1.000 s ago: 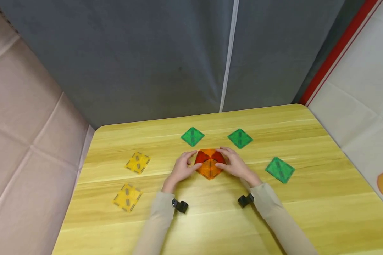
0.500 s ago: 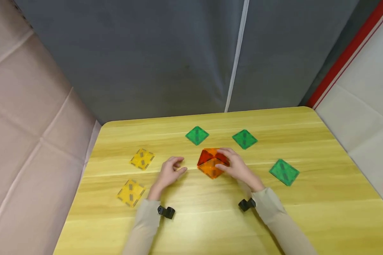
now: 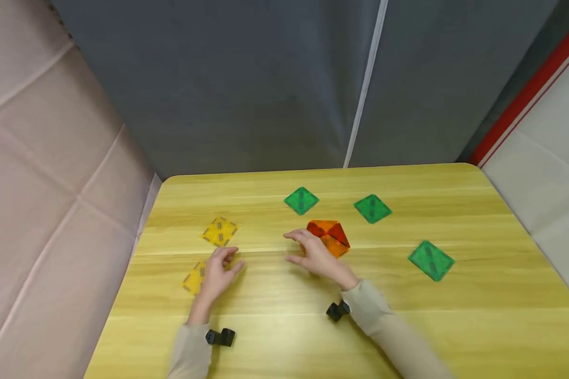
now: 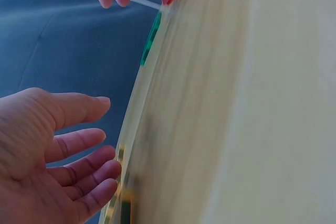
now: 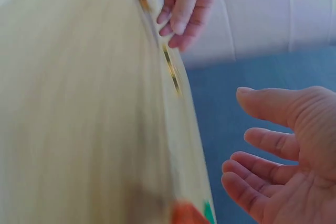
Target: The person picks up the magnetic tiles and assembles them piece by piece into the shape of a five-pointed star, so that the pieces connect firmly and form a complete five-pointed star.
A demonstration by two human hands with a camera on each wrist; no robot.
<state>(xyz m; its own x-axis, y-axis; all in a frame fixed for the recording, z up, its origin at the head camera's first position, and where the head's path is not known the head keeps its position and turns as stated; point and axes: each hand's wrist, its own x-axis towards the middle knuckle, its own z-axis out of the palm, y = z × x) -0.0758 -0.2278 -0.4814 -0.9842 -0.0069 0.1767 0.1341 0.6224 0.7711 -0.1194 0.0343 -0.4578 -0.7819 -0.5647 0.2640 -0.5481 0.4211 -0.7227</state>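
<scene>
The red-and-orange tile piece (image 3: pixel 340 236) sits on the wood-grain table (image 3: pixel 275 316) before a grey curtain (image 3: pixel 218 95), one corner pointing near-right; the right hand (image 3: pixel 315 255) partly hides it, leaving its long axis unclear. That hand and the left hand (image 3: pixel 215 275), near a yellow tile (image 3: pixel 193 278), have loosely parted fingers.

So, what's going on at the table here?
A person is working with magnetic-style tiles, and both hands are empty. The left hand hovers open, partly covering the nearer yellow tile in the head view, with the farther yellow tile just beyond. The right hand is open too, overlapping the red-and-orange tile structure in that view. Three green tiles lie on the wooden table, two beyond the structure and one to its right.
</scene>
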